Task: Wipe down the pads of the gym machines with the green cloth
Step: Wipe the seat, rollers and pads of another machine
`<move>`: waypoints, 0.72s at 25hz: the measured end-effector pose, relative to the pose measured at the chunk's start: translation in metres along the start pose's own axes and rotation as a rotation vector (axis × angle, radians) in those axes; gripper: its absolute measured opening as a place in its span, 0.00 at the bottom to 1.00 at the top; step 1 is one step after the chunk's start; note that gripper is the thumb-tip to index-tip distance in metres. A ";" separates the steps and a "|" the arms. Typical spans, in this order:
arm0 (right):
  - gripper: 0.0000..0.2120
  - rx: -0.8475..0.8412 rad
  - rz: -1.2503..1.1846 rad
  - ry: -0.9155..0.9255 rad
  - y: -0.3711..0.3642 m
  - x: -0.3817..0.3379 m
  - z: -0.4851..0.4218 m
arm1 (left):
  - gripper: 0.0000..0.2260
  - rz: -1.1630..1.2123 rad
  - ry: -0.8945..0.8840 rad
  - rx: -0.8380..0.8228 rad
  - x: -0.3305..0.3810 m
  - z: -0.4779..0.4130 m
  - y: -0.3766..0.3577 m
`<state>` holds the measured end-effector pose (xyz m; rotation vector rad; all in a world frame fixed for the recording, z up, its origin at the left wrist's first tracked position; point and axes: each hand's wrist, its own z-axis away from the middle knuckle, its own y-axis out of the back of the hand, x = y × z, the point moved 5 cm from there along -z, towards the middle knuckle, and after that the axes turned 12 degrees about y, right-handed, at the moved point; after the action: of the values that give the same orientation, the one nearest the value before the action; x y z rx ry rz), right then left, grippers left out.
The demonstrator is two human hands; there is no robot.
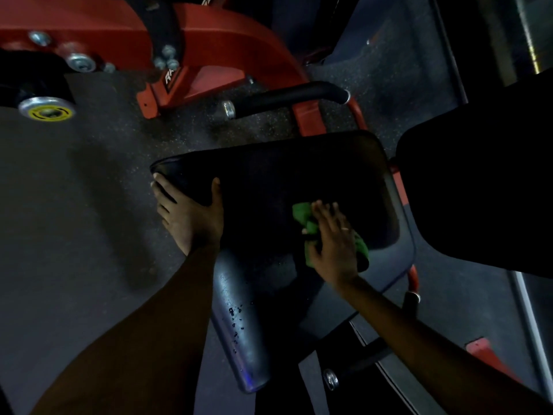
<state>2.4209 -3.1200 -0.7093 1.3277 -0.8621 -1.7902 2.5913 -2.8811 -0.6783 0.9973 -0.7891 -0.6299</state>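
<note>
A black seat pad (269, 175) of a red-framed gym machine lies in the middle of the view. My left hand (188, 217) grips its near left edge, thumb on top and fingers along the underside. The bunched green cloth (302, 215) lies on the pad's right half. My right hand (332, 238) presses down on the cloth with spread, fairly straight fingers. Part of the cloth sticks out to the right of that hand. A large black back pad (478, 181) rises at the right.
A bluish-grey cylinder (239, 322) with dark droplets on it lies below the seat, beside my left forearm. A black handle (287, 98) and the red frame (209, 37) stand beyond the seat. Speckled rubber floor (74, 205) spreads to the left.
</note>
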 end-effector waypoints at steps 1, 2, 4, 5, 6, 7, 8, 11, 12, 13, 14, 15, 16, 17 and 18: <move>0.37 -0.042 0.023 0.116 -0.001 0.000 0.002 | 0.49 0.001 -0.001 0.002 0.000 0.000 0.000; 0.37 -0.039 0.039 0.163 0.003 0.012 -0.004 | 0.49 0.004 -0.002 0.004 0.001 0.000 0.000; 0.36 0.053 0.023 -0.009 0.012 0.036 -0.023 | 0.49 0.008 -0.011 0.013 0.001 -0.001 -0.001; 0.36 0.107 0.014 -0.159 0.017 0.045 -0.032 | 0.49 0.009 -0.010 0.021 0.001 -0.003 -0.001; 0.36 0.143 0.007 -0.288 0.015 0.044 -0.034 | 0.49 0.004 -0.009 0.031 0.000 -0.004 -0.002; 0.36 0.166 0.013 -0.364 0.011 0.034 -0.030 | 0.50 0.000 -0.011 0.037 -0.002 -0.003 -0.003; 0.36 0.174 0.016 -0.376 0.004 0.020 -0.021 | 0.50 0.002 -0.016 0.037 -0.004 -0.002 -0.004; 0.37 0.076 0.025 -0.067 -0.012 -0.027 0.035 | 0.50 0.024 -0.034 0.041 -0.004 -0.002 -0.003; 0.37 0.021 0.027 0.029 -0.014 -0.027 0.055 | 0.50 0.029 -0.032 0.044 -0.005 -0.001 -0.003; 0.37 -0.007 0.025 0.050 -0.013 -0.014 0.070 | 0.49 0.031 -0.028 0.046 -0.007 0.001 -0.002; 0.37 0.003 0.024 -0.030 -0.011 0.009 0.079 | 0.48 0.033 -0.032 0.043 -0.009 0.005 -0.002; 0.38 0.051 0.022 -0.187 -0.007 0.037 0.086 | 0.46 0.031 -0.045 0.040 -0.016 0.015 -0.002; 0.38 0.127 0.002 -0.365 0.000 0.066 0.091 | 0.45 0.028 -0.057 0.034 -0.025 0.027 -0.003; 0.39 0.188 -0.021 -0.509 0.006 0.088 0.094 | 0.44 0.027 -0.063 0.027 -0.036 0.041 -0.005; 0.39 0.211 -0.039 -0.587 0.008 0.094 0.096 | 0.43 0.033 -0.060 0.016 -0.049 0.055 -0.008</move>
<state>2.3108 -3.1964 -0.7241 0.9452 -1.3742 -2.2102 2.5184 -2.8733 -0.6817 0.9821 -0.8628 -0.6279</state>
